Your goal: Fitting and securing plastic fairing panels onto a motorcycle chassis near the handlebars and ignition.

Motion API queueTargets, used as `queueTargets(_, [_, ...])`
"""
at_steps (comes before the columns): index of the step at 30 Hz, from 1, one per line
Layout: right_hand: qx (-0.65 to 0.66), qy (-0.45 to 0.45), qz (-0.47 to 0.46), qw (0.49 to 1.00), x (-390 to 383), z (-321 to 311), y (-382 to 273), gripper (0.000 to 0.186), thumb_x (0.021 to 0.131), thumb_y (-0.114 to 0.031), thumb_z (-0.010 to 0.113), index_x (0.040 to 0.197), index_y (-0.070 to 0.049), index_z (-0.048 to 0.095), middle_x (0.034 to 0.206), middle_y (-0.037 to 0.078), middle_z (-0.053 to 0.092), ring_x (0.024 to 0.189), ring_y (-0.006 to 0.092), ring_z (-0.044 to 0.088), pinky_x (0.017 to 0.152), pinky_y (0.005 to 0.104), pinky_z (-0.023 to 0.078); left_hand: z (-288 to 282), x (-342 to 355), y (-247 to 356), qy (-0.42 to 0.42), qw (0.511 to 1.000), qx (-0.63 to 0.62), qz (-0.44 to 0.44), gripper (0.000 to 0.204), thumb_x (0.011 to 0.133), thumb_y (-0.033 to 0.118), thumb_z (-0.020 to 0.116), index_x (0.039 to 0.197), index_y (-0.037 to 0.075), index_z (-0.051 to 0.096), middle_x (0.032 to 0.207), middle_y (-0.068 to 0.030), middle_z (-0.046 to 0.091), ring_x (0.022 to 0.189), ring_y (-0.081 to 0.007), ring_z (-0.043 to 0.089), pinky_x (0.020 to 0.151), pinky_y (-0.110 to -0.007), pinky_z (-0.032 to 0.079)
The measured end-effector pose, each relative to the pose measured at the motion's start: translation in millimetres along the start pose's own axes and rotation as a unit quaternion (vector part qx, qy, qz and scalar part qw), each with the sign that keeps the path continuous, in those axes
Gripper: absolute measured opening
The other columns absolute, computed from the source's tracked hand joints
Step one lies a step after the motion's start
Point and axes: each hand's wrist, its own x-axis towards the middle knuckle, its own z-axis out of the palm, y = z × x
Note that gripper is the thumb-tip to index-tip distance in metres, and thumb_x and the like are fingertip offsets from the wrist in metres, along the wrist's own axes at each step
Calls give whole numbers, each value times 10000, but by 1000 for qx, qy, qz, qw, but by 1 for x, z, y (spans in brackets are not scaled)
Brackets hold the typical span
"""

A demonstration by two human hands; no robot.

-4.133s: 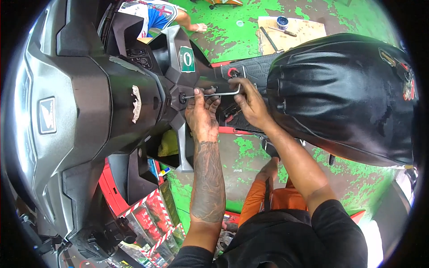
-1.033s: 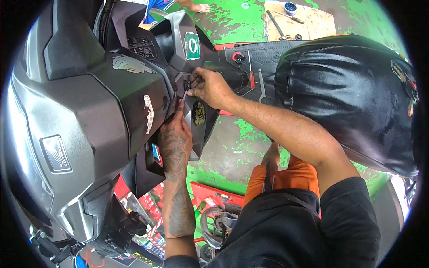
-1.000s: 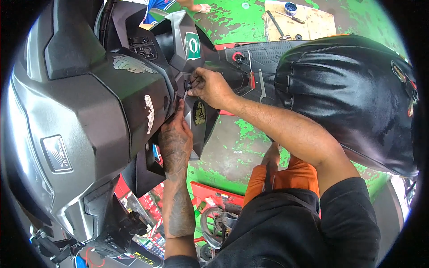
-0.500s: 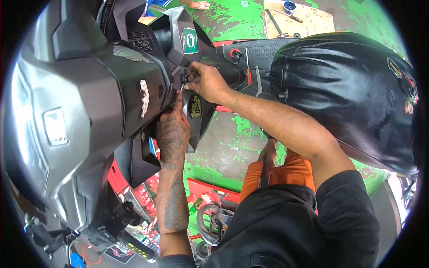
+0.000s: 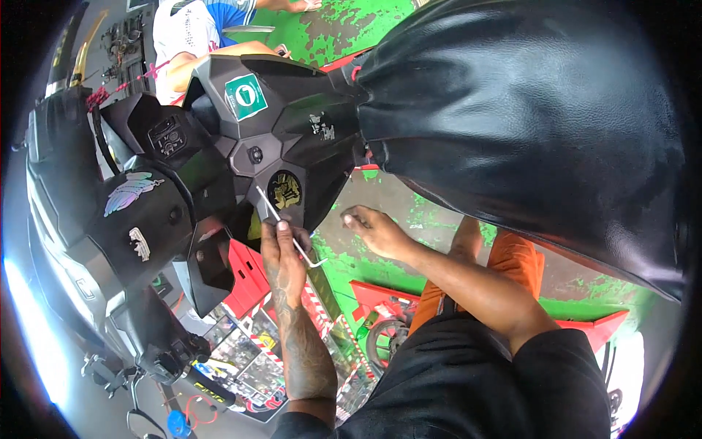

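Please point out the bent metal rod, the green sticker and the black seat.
Bent metal rod (image 5: 268, 204): head view, on its shaft's upper stretch.
Green sticker (image 5: 246, 97): head view, on its middle.
Black seat (image 5: 519, 135): head view, middle of its upper surface.

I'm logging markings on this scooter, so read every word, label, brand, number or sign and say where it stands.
I don't quote wording or brands; these marks show.
Green sticker on the scooter: white symbol; fine print too small.
Round black sticker: gold design, no words legible.
Silver sticker: too small.
Iridescent sticker: wing-like design.
White sticker: too small.
Black cylinder, lower left: yellow lettering, unclear.
L-shaped tool, left hand: no lettering visible.
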Motion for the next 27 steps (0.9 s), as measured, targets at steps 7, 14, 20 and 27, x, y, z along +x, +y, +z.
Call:
queueTargets(7, [43,-43,-36,997,-6,-22,-30,417,1088,-417,510,1200,-36,638,901,166,705,869,310,710,804,439,539,28,-7,2,-41,997,-52,-40,200,1125,227,461,1181,60,554,714,-10,583,597,-77,504,534,-239,405])
queueTargets(14, [-337,16,-138,931,-57,-56,-128,440,989,-309,661,1301,-16,561,1190,218,641,1104,419,642,933,496,522,83,-12,-58,-10,996,-83,-36,244,1123,256,464,1173,79,624,710,73,440,592,-34,397,511,-236,329])
queueTargets(20, [-514,-38,-116,849,-103,-83,-258,339,932,-273,712,1163,-34,648,1038,167,678,961,389,675,847,470,537,232,70,-152,-116,965,-192,-134,366,991,209,617,1265,-34,599,1016,-143,751,897,-274,707,801,-408,530])
queueTargets(27, [-723,165,-102,663,58,-108,-397,328,975,-254,636,1201,-22,687,1102,227,722,1014,385,703,887,453,547,355,164,-151,-50,997,-52,-10,348,875,240,746,1059,-52,708,1019,-267,725,1004,-439,700,886,-489,536])
